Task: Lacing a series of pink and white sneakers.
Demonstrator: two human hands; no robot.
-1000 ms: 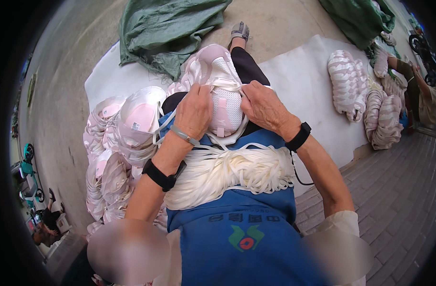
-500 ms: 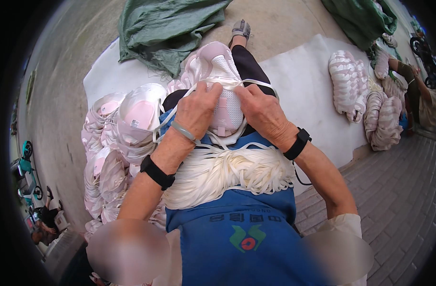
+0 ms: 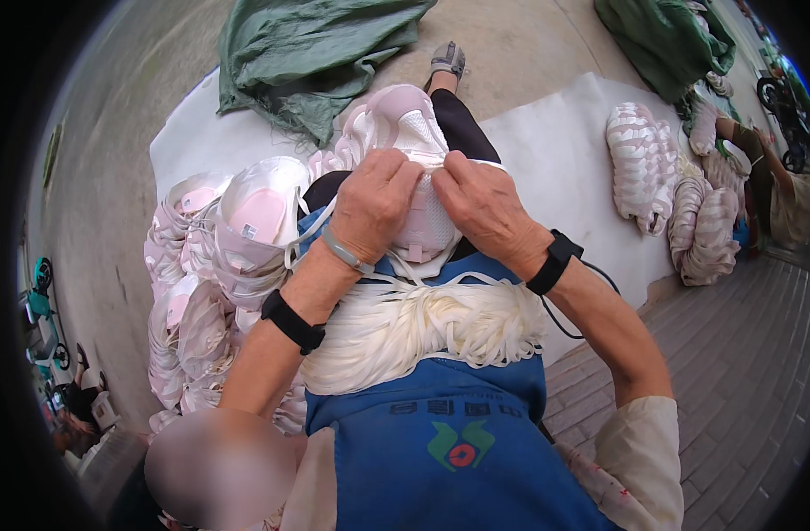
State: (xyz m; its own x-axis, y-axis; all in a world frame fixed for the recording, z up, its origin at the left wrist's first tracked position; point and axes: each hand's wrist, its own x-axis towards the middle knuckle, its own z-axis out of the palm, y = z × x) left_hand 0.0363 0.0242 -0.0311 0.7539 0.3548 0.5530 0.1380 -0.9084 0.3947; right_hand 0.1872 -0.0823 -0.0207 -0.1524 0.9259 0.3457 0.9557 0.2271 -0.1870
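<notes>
Left grip (image 3: 376, 203) and right grip (image 3: 483, 199) pinch white lace (image 3: 320, 219) over the shoe (image 3: 429, 232) between them; keep tension even.

The left hand (image 3: 374, 203) and right hand (image 3: 484, 203) have drawn in from well apart until their fingertips nearly meet, covering more of the shoe (image 3: 420, 232) between them. The lace (image 3: 317, 223) no longer arches above the left hand, and its loop beyond the right has dropped. Past the right wristband (image 3: 555, 263), a bend of cable (image 3: 605, 273) now shows.
</notes>
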